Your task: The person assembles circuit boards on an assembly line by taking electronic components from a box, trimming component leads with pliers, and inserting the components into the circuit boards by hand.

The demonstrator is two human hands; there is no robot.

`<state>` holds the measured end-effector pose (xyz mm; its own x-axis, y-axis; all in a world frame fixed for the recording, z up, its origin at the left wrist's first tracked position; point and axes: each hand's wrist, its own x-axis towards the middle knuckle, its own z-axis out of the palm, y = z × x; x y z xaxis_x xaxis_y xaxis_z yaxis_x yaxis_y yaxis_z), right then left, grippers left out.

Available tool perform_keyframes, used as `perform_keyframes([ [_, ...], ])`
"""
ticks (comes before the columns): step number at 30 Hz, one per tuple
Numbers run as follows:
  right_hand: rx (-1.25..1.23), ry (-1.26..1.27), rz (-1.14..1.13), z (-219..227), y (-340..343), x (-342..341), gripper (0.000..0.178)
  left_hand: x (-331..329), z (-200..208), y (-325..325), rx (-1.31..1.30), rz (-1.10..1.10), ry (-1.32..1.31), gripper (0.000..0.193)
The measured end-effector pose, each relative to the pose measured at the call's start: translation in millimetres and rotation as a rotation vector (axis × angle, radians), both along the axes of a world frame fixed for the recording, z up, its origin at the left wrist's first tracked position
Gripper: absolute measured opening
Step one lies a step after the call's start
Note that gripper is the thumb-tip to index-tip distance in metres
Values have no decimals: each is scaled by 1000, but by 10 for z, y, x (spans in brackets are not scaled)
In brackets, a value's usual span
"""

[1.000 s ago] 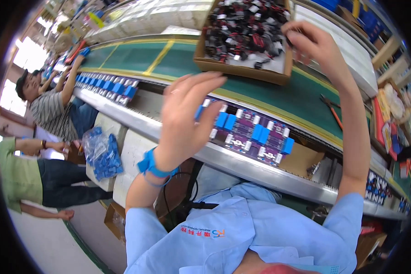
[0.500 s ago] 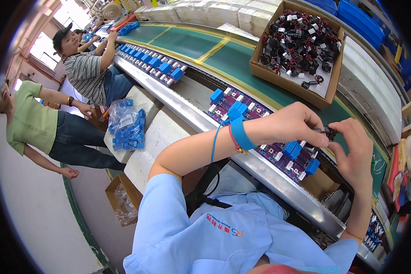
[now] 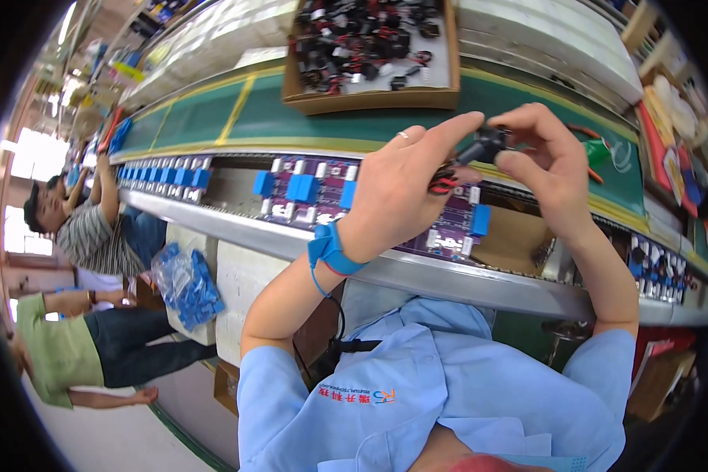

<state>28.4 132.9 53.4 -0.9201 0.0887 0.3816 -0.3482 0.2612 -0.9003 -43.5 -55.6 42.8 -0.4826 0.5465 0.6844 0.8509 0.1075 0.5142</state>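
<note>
Between my two hands, over the conveyor, is a small black component (image 3: 489,143) with red and black wires (image 3: 444,180). My right hand (image 3: 560,169) pinches its round end with thumb and fingertips. The wires run under the fingers of my left hand (image 3: 397,189), which is closed around that side; its grip is partly hidden. A blue strap (image 3: 330,250) circles my left wrist. Below the hands lie purple circuit boards (image 3: 320,169) with blue block parts (image 3: 302,188) and white connectors; my left hand and forearm cover part of them.
An open cardboard box (image 3: 370,99) of similar black wired parts stands on the green conveyor belt (image 3: 267,118). A metal rail (image 3: 267,237) runs along the near side. Orange-handled pliers (image 3: 586,134) lie at right. A bag of blue parts (image 3: 189,287) and two people are at left.
The view has turned, so the box and boards sit further left and more level. My hands have drawn slightly apart, and the black component with its wires now shows between them.
</note>
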Motion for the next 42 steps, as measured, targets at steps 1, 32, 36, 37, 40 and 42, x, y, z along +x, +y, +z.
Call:
perform_keyframes([
  [1, 0, -7, -23, 1, -2, 7, 28, 16, 15, 10, -28, 13, 56, 56],
  [32, 368, -382, 118, -630, 139, 314, 37, 95, -179, -93, -618, -142, -34, 31],
  [36, 403, -320, 124, -675, 172, 308, 37, 77, -158, -35, -714, -151, 56, 31],
  [37, 416, -221, 100, -735, 158, 314, 34, 87, -151, -21, -748, -149, 71, 31],
  [40, 314, -365, 128, -640, 189, 356, 30, 104, -117, 6, -793, -163, 96, 34],
  [42, 443, -741, 361, -203, 247, 154, 38, 123, -71, -15, -866, -145, 176, 35],
])
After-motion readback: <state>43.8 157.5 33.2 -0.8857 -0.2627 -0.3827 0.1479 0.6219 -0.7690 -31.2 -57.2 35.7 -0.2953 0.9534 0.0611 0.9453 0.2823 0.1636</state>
